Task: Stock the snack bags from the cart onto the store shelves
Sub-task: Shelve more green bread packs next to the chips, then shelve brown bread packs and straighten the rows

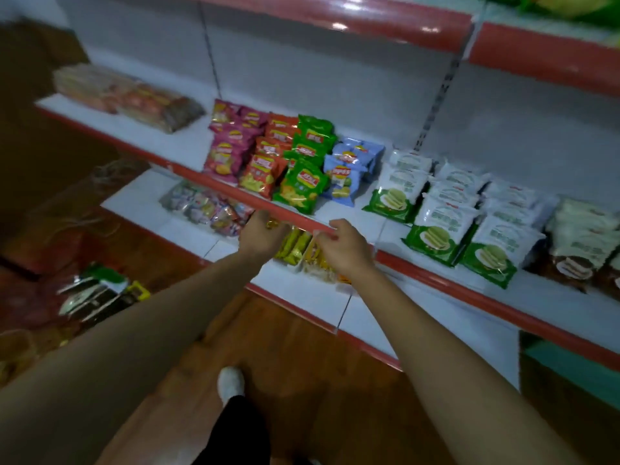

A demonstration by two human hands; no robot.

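Nearest me is my white shoe [230,384] on the wooden floor, with both bare forearms stretched out over it toward the shelving. My left grip [265,231] and right grip [345,250] sit close together at the front of the lower shelf [302,298], just under the red rail [436,275] of the middle shelf. Between them lie the yellow snack bags [295,248], in a short row running back under the rail. The fingers of both grips curl toward that row, but the picture is smeared and the rail hides the fingertips. I cannot tell whether either grip is holding a bag or only touching one.

I judge the step to be settling or straightening this yellow row on the lower shelf, partway through the stocking.

Farther left on the same shelf is a clear pack of mixed sweets [208,208]. Above, the middle shelf carries pink, red, green chip bags [302,186] and blue ones, then green-and-white cracker bags [432,236] to the right.

No cart shows that I can be sure of. The next move, I think, calls for drawing both grips back clear of the rail without dragging the yellow bags forward, then turning away to fetch more stock.
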